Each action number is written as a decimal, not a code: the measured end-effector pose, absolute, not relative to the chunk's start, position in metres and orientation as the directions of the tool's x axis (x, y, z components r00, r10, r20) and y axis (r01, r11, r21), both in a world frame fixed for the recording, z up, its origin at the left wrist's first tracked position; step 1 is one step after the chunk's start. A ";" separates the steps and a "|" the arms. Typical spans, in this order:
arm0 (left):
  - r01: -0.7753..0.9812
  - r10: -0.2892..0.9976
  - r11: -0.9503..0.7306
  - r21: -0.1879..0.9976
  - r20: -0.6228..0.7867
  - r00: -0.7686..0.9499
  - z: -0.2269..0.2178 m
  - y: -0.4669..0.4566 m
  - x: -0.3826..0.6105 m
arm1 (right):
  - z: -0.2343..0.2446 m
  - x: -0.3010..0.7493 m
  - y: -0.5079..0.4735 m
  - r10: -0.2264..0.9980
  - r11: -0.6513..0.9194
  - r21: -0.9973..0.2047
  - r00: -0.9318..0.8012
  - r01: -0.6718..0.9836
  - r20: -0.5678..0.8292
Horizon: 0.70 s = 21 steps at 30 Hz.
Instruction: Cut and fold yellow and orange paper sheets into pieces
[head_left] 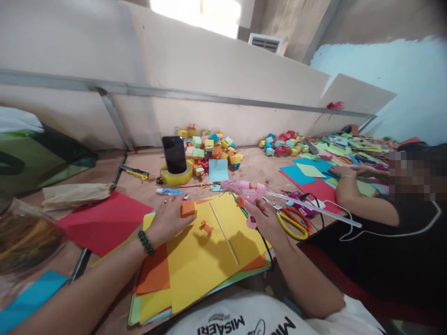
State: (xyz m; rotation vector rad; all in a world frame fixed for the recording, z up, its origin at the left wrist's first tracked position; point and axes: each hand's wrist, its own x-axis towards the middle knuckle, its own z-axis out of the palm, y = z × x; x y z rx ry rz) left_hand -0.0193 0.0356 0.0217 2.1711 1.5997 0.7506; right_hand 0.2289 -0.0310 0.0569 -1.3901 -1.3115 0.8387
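Note:
My left hand [171, 216] pinches a small folded orange paper box [188, 208] above a stack of coloured paper sheets with a yellow sheet [202, 256] on top. My right hand [263, 216] grips the handle of a pink glue gun [244, 189], whose nozzle points left toward the box. A clear glue stick [314, 209] juts out of the gun's back to the right. A small orange folded piece [206, 227] and a thin wooden stick [224, 232] lie on the yellow sheet between my hands.
A phone [174, 154] stands in a yellow tape roll [176, 177]. Behind it are piles of folded paper cubes [213, 149]. Yellow-handled scissors [291, 223], a red sheet [104, 221] and a utility knife [135, 172] lie nearby. Another person [384, 204] sits at the right, a hand on paper.

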 end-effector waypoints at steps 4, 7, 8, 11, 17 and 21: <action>0.547 0.920 -0.389 0.742 0.280 0.275 0.028 0.011 -0.007 | 0.059 0.223 -0.027 0.972 0.146 -0.952 0.140 0.268 0.188; 0.193 0.877 -0.282 0.940 0.171 0.450 0.020 -0.007 0.011 | 0.061 0.215 -0.025 0.975 0.204 -0.955 0.046 0.216 0.219; 0.098 0.863 -0.224 0.970 0.151 0.482 0.017 -0.012 0.018 | 0.061 0.212 -0.025 0.975 0.212 -0.957 0.024 0.198 0.221; -0.102 0.856 -0.100 0.990 0.138 0.499 0.011 -0.017 0.037 | 0.061 0.203 -0.024 0.979 0.194 -0.964 0.021 0.184 0.202; -0.097 0.899 -0.159 0.982 0.185 0.398 0.023 -0.013 0.056 | 0.043 0.195 -0.022 0.982 0.188 -0.970 0.009 0.155 0.191; -0.044 0.909 -0.239 0.970 0.239 0.342 0.031 -0.012 0.055 | 0.037 0.194 -0.024 0.956 0.292 -0.952 -0.052 0.088 0.288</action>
